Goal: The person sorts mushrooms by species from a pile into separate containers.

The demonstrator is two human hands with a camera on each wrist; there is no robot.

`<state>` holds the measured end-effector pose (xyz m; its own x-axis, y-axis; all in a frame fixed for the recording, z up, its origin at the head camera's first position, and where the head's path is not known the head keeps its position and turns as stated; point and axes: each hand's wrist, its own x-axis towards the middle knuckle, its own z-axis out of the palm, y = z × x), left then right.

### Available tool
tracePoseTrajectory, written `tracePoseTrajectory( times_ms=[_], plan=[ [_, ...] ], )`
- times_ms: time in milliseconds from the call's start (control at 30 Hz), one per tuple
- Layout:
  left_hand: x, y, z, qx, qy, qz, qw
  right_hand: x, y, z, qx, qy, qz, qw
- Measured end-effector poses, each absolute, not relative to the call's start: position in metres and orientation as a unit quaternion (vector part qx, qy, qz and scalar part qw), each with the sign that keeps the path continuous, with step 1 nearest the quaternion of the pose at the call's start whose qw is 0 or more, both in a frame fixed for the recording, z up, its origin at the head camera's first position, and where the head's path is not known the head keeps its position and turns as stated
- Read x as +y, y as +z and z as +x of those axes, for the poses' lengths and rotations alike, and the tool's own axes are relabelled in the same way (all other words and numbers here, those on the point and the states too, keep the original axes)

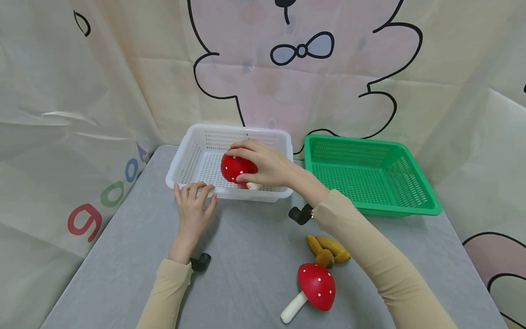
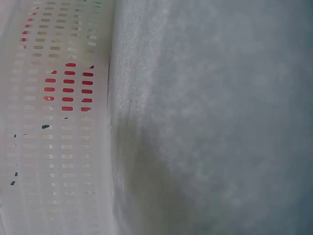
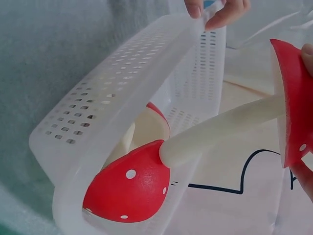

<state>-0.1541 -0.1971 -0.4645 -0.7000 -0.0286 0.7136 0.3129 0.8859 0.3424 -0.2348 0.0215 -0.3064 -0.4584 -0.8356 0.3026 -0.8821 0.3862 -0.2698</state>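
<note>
Above the white basket (image 1: pixel 238 195), the right hand (image 1: pixel 269 164) grips a red mushroom (image 1: pixel 236 169) by its cap, thumb and fingers spread wide around the dome. Its pale stem points down at a spotted cap (image 3: pixel 129 186) inside the basket; whether the two touch I cannot tell. Another cap (image 3: pixel 152 126), pale underside showing, lies just beside that one.

This crowding looks like the main risk: the stem could catch on the lower cap, push it aside, or leave the mushroom propped and ready to roll. The round cap also looks smooth, so a loose hold could let it turn or slip. At the near rim the left hand (image 1: pixel 191 214) has its fingers bent over the edge, thumb outside, lightly pinching the basket; pressing hard there might tip it, since it looks light.

Just to the right sits a green basket (image 1: pixel 394 212), and the right forearm passes over its near-left corner, so a low elbow could nudge it. Nearer on the surface (image 1: pixel 246 265) lie bananas (image 1: pixel 337 249), a brown piece (image 1: pixel 324 259) and a loose mushroom (image 1: pixel 318 288), close together; the right sleeve (image 1: pixel 370 260) runs beside them and might sweep them if lowered.
</note>
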Motion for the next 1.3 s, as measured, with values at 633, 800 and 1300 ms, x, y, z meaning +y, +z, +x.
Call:
tracePoseTrajectory(
  times_ms=[633,800,1300],
  plan=[
    [-0.198,-0.463,-0.153,-0.898,-0.226,-0.078,0.37,-0.002,-0.31,-0.233,-0.833,0.21,0.51,0.044],
    [-0.197,-0.464,-0.154,-0.895,-0.231,-0.077,0.374,-0.008,-0.315,-0.234,-0.839,0.235,0.49,0.03],
    [-0.196,-0.463,-0.154,-0.901,-0.227,-0.072,0.363,-0.029,-0.353,-0.257,-0.867,0.297,0.4,0.02]
  ],
)
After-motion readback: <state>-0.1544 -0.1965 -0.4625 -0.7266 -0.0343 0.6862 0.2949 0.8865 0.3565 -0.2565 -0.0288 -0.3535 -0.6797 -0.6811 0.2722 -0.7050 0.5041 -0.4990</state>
